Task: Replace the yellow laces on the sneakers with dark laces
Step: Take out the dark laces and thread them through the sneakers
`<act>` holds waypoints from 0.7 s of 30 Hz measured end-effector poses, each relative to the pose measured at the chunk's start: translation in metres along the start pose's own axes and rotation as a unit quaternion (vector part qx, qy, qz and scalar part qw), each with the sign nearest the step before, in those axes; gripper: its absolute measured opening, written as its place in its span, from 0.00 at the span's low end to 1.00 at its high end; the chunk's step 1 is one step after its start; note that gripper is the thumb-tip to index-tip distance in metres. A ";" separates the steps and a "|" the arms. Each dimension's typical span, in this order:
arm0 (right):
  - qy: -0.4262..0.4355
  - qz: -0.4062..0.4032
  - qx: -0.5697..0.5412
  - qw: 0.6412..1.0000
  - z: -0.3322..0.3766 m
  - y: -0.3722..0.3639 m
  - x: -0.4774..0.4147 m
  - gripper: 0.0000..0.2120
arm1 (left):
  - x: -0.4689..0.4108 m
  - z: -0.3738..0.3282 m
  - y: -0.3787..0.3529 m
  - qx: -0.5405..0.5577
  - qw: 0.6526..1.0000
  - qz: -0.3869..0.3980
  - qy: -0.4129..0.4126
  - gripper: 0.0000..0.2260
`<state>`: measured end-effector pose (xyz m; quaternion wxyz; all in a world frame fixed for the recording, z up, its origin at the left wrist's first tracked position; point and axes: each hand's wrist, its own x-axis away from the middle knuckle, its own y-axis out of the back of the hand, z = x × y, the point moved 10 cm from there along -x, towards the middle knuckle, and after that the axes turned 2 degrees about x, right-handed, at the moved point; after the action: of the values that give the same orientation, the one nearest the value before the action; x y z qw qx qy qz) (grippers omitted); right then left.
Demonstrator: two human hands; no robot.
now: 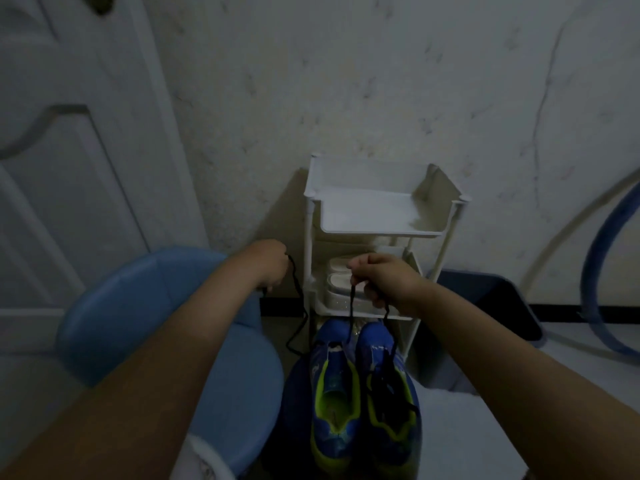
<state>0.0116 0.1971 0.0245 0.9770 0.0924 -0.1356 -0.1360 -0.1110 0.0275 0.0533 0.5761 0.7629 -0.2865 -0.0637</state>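
Head view, dim light: both arms reach forward toward a white shelf rack that stands against a marbled wall. The left hand is clenched around one end of a dark lace, which hangs from the fist, bends down beside the rack's post and runs in toward the sneakers below. The right hand is raised in front of the rack's lower shelf, its fingers curled and pinching two dark strands that drop down to the shoes. One falls between the pair and the other reaches the sneaker on the right. That shoe, blue with yellow-green trim, carries dark lacing crossed over its tongue. The sneaker on the left lies touching it, side by side, toes pointing toward the rack, its throat open and showing yellow-green lining. What the pair rests on is too dark to make out. White shoes sit on the lower shelf behind the right hand. A blue chair stands under the left forearm, with a white panelled door beyond it. Right of the rack are a dark bin and a curved blue hose.
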 end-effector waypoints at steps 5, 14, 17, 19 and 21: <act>0.041 0.039 -0.067 0.996 0.042 0.001 0.022 0.09 | 0.029 -0.027 0.035 0.267 0.963 -0.017 -0.039 0.09; 0.098 0.067 -0.184 0.976 0.136 0.004 0.060 0.18 | 0.073 -0.104 0.099 0.573 0.809 0.052 -0.117 0.08; 0.128 0.078 -0.209 0.966 0.162 0.008 0.065 0.20 | 0.084 -0.122 0.122 0.622 0.769 0.065 -0.131 0.19; 0.149 0.067 -0.214 0.963 0.172 0.015 0.067 0.19 | 0.088 -0.130 0.138 0.633 0.758 0.064 -0.145 0.25; 0.163 0.052 -0.219 0.961 0.180 0.021 0.068 0.17 | 0.088 -0.134 0.153 0.646 0.746 0.055 -0.153 0.26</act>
<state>0.0276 0.1710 0.2162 0.9879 -0.1107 0.0536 -0.0943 -0.0367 0.0693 0.2575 -0.1035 0.9158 -0.3846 0.0525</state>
